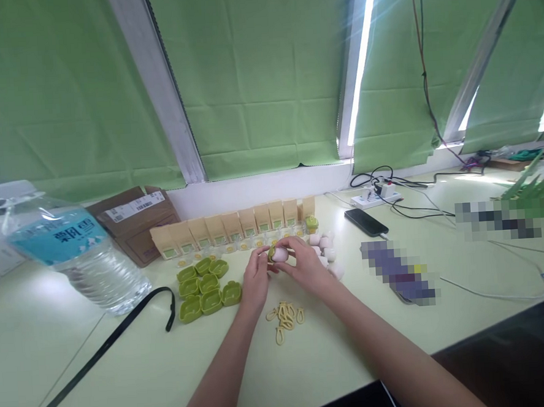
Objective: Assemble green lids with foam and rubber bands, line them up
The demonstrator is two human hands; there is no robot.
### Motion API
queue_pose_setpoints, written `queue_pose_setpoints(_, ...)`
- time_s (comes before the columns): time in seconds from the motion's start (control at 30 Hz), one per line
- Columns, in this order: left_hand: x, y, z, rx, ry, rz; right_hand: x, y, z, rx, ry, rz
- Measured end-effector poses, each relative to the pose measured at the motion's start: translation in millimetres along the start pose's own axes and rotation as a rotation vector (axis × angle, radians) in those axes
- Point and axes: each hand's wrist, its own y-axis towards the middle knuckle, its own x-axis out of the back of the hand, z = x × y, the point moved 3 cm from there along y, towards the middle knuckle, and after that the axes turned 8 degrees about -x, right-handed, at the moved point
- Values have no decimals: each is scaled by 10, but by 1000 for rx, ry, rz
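Note:
My left hand (255, 278) and my right hand (306, 263) meet over the pale green table, both gripping a small pale pink rounded piece (280, 254) with a green part at its left side. Several more pink pieces (326, 249) lie just right of my right hand. Several green tray-shaped shells (204, 286) sit left of my left hand. A small heap of yellow loops (286, 316) lies in front of my hands. Behind them runs a row of tan cards (230, 227) with small yellow parts at their feet.
A large water bottle (72, 249) lies at the left beside a cardboard box (132, 221). A black strap (110, 342) crosses the near left. A phone (366, 221), a power strip (375, 196) and cables lie at the right. The table's edge (491, 328) runs near right.

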Motion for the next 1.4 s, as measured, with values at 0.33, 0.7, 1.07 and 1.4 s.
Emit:
queue_pose_setpoints(0.33,-72,-29,-80,28,-378,63,40,-9,81,74,39,-34)
queue_pose_setpoints(0.7,-27,-45,-64,143,-654,118,64,1,64,-31,250,-19)
queue_pose_setpoints(1.07,-19,-29,-82,133,-510,23,54,-11,73,-67,88,0)
queue_pose_setpoints(1.4,132,49,101,137,-383,-205,-1,-101,251,35,115,217)
